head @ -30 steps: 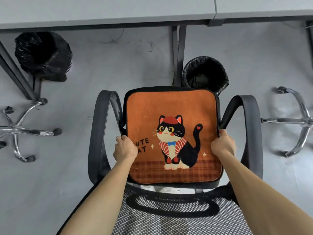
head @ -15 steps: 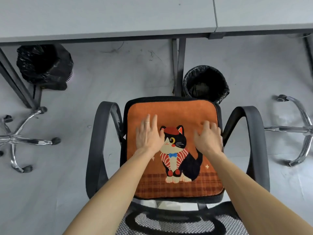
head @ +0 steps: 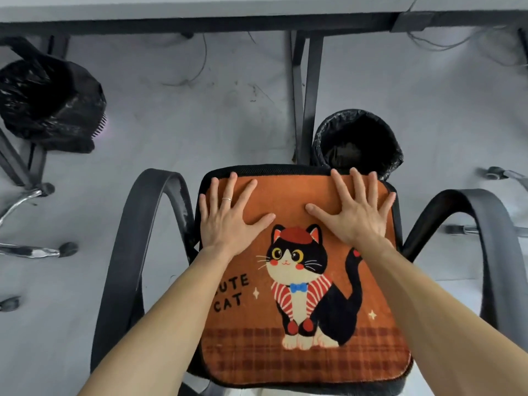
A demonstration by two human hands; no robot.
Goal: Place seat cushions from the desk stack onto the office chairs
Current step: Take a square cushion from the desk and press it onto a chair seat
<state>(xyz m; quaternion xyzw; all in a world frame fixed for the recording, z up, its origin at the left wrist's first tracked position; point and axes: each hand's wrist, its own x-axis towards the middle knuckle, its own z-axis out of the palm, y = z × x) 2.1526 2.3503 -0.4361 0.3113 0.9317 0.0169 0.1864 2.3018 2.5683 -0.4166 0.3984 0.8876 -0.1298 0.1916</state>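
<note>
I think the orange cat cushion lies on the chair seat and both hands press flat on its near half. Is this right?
Only the half is wrong. The head view shows the left hand and the right hand pressing flat on the far half of the cushion.

A pale grey floor (head: 217,132), scuffed in places. Two waste bins lined with black plastic bags stand on it, well apart: a left bin (head: 48,110) and a right bin (head: 357,138). Thin cables (head: 205,58) trail down behind them.
</note>
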